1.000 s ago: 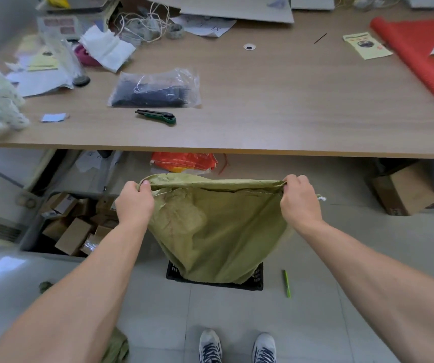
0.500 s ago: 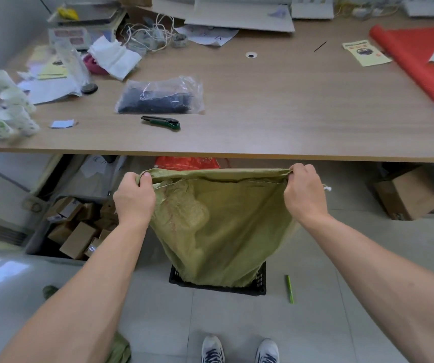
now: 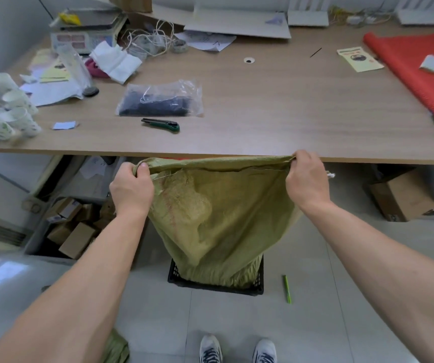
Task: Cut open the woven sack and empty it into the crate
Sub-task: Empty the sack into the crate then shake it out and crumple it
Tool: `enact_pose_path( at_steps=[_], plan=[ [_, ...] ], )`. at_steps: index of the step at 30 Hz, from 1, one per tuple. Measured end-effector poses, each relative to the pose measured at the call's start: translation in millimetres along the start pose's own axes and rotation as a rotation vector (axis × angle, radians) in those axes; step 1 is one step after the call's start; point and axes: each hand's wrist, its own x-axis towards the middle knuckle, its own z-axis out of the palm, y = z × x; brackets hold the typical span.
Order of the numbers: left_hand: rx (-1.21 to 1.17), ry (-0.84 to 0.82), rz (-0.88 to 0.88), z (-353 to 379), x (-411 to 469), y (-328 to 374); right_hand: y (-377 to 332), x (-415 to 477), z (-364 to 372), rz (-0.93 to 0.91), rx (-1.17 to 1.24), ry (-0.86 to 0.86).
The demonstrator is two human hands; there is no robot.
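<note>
Between your two hands hangs the woven sack (image 3: pixel 218 213), its upper edge pulled taut just below the table's (image 3: pixel 276 106) front edge. Your left hand (image 3: pixel 131 188) is fisted tight around one corner, thumb pressed over the bunched fabric. Your right hand (image 3: pixel 307 180) is clenched on the opposite corner, fingers curled over the hem. Below your grip, the sack's lower end drops into the black crate (image 3: pixel 259 280) on the floor. Beyond your left hand, a green utility knife (image 3: pixel 161 124) lies on the table. Right of the crate lies a green pen (image 3: pixel 287 288).
</note>
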Motion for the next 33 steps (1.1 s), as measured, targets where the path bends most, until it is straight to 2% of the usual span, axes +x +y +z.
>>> enact_pose_path(
  at_steps=[4, 9, 13, 15, 19, 22, 26, 30, 33],
  plan=[
    [0.031, -0.038, -0.001, 4.7, -6.4, 5.2, 3.7, -3.5, 2.9, 0.038, -0.071, -0.073],
    [-0.063, 0.060, 0.051, 0.3, 2.1, 17.4, -4.2, 5.1, -9.7, 0.026, 0.020, 0.027],
    [0.022, -0.005, 0.068, -1.0, 4.4, 17.3, -2.2, 7.3, -8.8, 0.052, -0.048, -0.060],
    [-0.015, 0.036, 0.091, -1.0, 5.3, 24.0, -4.8, 10.0, -11.2, 0.058, -0.016, -0.028],
    [0.012, -0.009, 0.081, 0.8, 2.3, 32.3, -10.1, 11.7, -13.5, 0.041, 0.008, -0.032],
    [-0.053, 0.025, 0.129, -1.9, 5.3, 42.9, -10.6, 13.4, -17.0, 0.018, 0.036, 0.008],
    [-0.010, -0.047, 0.037, 1.1, 3.4, 37.2, -10.8, 11.2, -15.4, 0.037, 0.016, -0.043],
    [-0.021, -0.044, 0.091, -4.5, 4.3, 44.9, -15.7, 9.7, -19.0, 0.019, 0.047, -0.027],
    [0.005, -0.045, 0.041, -8.9, 6.4, 47.6, -19.4, 9.3, -22.3, 0.020, 0.034, -0.050]
  ],
)
